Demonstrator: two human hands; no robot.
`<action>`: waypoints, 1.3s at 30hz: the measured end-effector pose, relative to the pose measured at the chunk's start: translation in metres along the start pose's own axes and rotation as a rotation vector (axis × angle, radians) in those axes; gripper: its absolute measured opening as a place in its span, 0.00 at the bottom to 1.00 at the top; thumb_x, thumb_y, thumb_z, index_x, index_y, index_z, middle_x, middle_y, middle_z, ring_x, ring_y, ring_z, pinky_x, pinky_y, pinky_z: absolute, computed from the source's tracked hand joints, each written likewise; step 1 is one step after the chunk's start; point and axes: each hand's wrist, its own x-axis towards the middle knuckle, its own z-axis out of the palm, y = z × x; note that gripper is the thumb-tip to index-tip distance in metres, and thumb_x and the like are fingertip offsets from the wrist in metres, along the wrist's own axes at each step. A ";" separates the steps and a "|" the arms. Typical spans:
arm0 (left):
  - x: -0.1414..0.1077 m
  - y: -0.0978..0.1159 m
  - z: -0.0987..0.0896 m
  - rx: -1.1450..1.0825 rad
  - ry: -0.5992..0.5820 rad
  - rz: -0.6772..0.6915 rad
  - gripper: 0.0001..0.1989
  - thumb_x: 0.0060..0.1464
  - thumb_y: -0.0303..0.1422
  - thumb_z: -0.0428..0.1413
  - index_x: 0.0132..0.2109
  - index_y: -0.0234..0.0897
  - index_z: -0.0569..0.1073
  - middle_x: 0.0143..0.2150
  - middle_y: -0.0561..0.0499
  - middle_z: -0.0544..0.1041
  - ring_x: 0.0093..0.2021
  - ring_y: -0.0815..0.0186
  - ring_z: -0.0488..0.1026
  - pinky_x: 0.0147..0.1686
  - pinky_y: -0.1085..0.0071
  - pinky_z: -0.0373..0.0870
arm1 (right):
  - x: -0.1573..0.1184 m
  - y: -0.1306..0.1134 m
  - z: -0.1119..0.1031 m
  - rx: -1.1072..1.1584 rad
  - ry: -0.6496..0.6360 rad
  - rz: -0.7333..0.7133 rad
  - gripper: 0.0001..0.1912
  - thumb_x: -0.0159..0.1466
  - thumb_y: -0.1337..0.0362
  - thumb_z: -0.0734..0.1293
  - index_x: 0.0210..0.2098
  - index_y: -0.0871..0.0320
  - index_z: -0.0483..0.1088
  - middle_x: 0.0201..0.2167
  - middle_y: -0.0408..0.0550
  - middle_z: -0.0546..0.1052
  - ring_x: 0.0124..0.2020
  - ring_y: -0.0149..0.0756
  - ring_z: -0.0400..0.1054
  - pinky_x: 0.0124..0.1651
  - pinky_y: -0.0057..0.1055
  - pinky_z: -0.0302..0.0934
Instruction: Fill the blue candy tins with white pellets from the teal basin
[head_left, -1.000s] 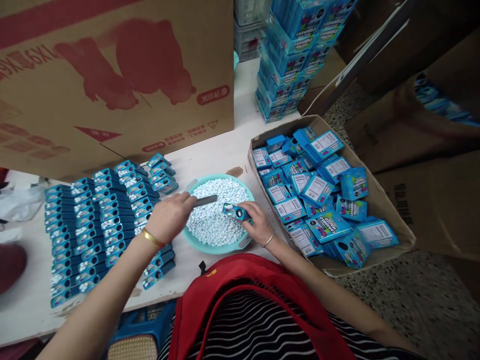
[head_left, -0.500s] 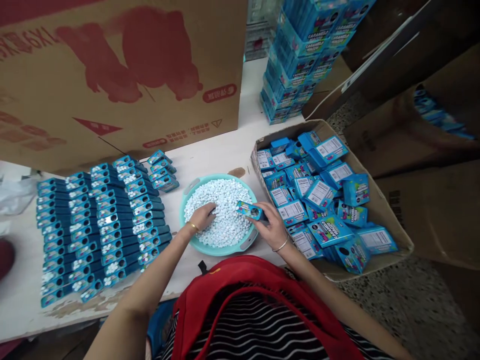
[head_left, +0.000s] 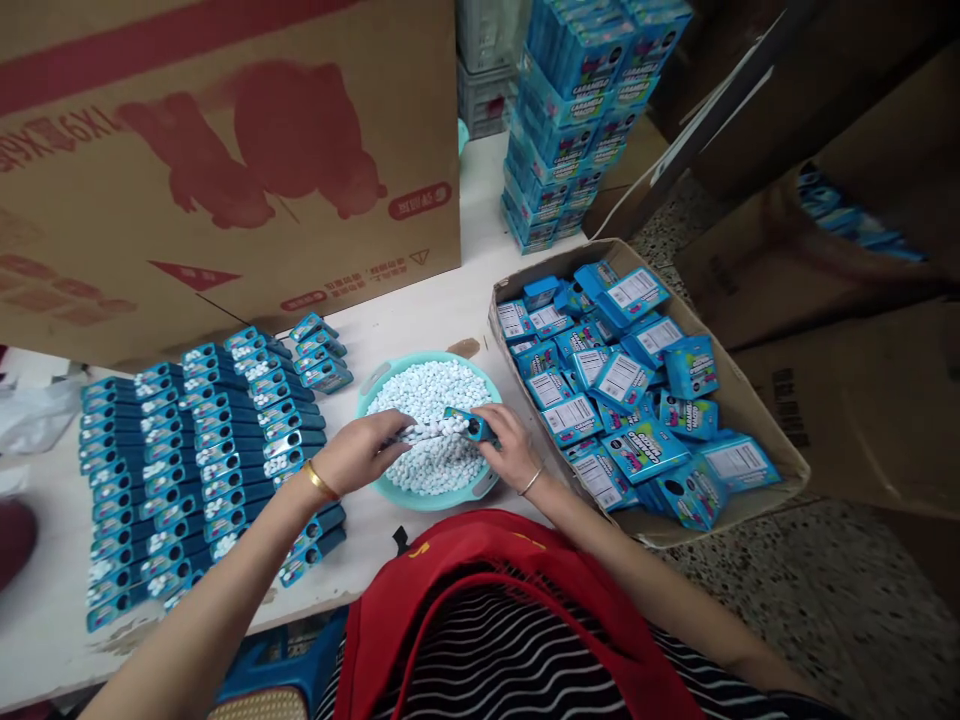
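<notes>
My right hand (head_left: pixel 514 447) grips a small blue candy box (head_left: pixel 459 416) over the bowl, its dark round opening partly showing. My left hand (head_left: pixel 364 452) is raised over the bowl's left side, thumb and fingers curled around small white candies (head_left: pixel 427 430). These stretch in a row from its fingertips towards the candy box; whether anything supports them I cannot make out. Below both hands sits a turquoise bowl (head_left: pixel 390 497) full of the same candies.
Left of the bowl stand rows of blue boxes (head_left: pixel 217 430), many with white candies on top. To the right, a cardboard tray (head_left: pixel 780 440) holds loose blue boxes. Behind are a large carton (head_left: pixel 315 250) and stacked wrapped boxes (head_left: pixel 562 130). A blue stool (head_left: pixel 292 660) is below.
My left hand has come up out of the candies, bringing some with it, and moved left. The candy box in my right hand has turned and shifted slightly left. The view has shifted.
</notes>
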 end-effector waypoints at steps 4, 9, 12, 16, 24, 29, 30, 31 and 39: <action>0.011 0.038 -0.023 0.274 -0.140 -0.062 0.10 0.58 0.29 0.47 0.46 0.34 0.68 0.41 0.44 0.75 0.39 0.61 0.73 0.37 0.66 0.70 | 0.001 -0.003 0.005 -0.003 -0.023 -0.033 0.23 0.58 0.73 0.61 0.53 0.56 0.65 0.47 0.54 0.70 0.50 0.45 0.65 0.54 0.45 0.63; 0.020 0.080 -0.038 0.525 -0.219 -0.103 0.11 0.59 0.23 0.44 0.43 0.32 0.69 0.37 0.43 0.74 0.35 0.62 0.73 0.31 0.67 0.69 | -0.001 -0.005 0.007 0.021 -0.020 -0.037 0.24 0.58 0.74 0.61 0.53 0.56 0.64 0.47 0.54 0.69 0.50 0.45 0.64 0.54 0.45 0.63; 0.020 0.092 -0.038 0.567 -0.185 -0.045 0.11 0.60 0.22 0.43 0.39 0.32 0.70 0.34 0.44 0.74 0.33 0.62 0.71 0.31 0.68 0.68 | -0.002 -0.004 0.008 0.027 -0.021 -0.030 0.24 0.58 0.74 0.61 0.53 0.55 0.64 0.47 0.54 0.69 0.50 0.45 0.64 0.54 0.46 0.63; 0.010 0.073 -0.036 0.526 -0.102 -0.005 0.11 0.60 0.24 0.44 0.42 0.34 0.71 0.36 0.46 0.73 0.35 0.63 0.71 0.33 0.68 0.68 | -0.003 -0.002 0.008 0.041 -0.011 -0.030 0.23 0.58 0.73 0.61 0.53 0.55 0.64 0.47 0.54 0.69 0.50 0.44 0.65 0.54 0.45 0.63; -0.026 -0.056 0.054 0.251 -0.192 -0.429 0.10 0.57 0.25 0.47 0.43 0.35 0.71 0.42 0.42 0.74 0.43 0.58 0.72 0.41 0.64 0.69 | -0.004 0.004 -0.005 0.068 -0.001 0.031 0.20 0.61 0.69 0.64 0.53 0.54 0.65 0.47 0.53 0.71 0.50 0.44 0.66 0.54 0.44 0.63; 0.006 -0.061 0.135 0.024 -0.099 -0.396 0.15 0.55 0.24 0.47 0.50 0.36 0.68 0.50 0.42 0.72 0.50 0.58 0.70 0.49 0.63 0.67 | -0.002 0.003 -0.013 0.031 0.040 0.073 0.17 0.61 0.65 0.66 0.50 0.53 0.66 0.45 0.52 0.72 0.48 0.43 0.68 0.52 0.42 0.65; 0.012 -0.059 0.144 0.000 -0.077 -0.397 0.16 0.55 0.24 0.47 0.51 0.36 0.68 0.51 0.42 0.72 0.51 0.58 0.70 0.50 0.63 0.66 | -0.001 0.002 -0.013 0.024 0.056 0.084 0.17 0.61 0.64 0.67 0.50 0.53 0.66 0.44 0.51 0.72 0.47 0.42 0.68 0.51 0.42 0.65; 0.017 -0.058 0.150 -0.015 -0.064 -0.399 0.17 0.55 0.24 0.47 0.51 0.36 0.67 0.52 0.42 0.72 0.51 0.58 0.70 0.50 0.63 0.66 | -0.001 0.002 -0.014 0.021 0.070 0.095 0.16 0.61 0.63 0.67 0.49 0.53 0.67 0.43 0.51 0.72 0.46 0.42 0.68 0.50 0.41 0.66; -0.003 -0.063 0.128 -0.216 0.078 -0.285 0.13 0.57 0.32 0.49 0.49 0.36 0.66 0.46 0.46 0.74 0.43 0.63 0.72 0.46 0.66 0.69 | 0.000 0.002 -0.014 0.038 0.090 0.139 0.15 0.61 0.59 0.67 0.47 0.54 0.67 0.42 0.51 0.72 0.45 0.42 0.68 0.48 0.41 0.66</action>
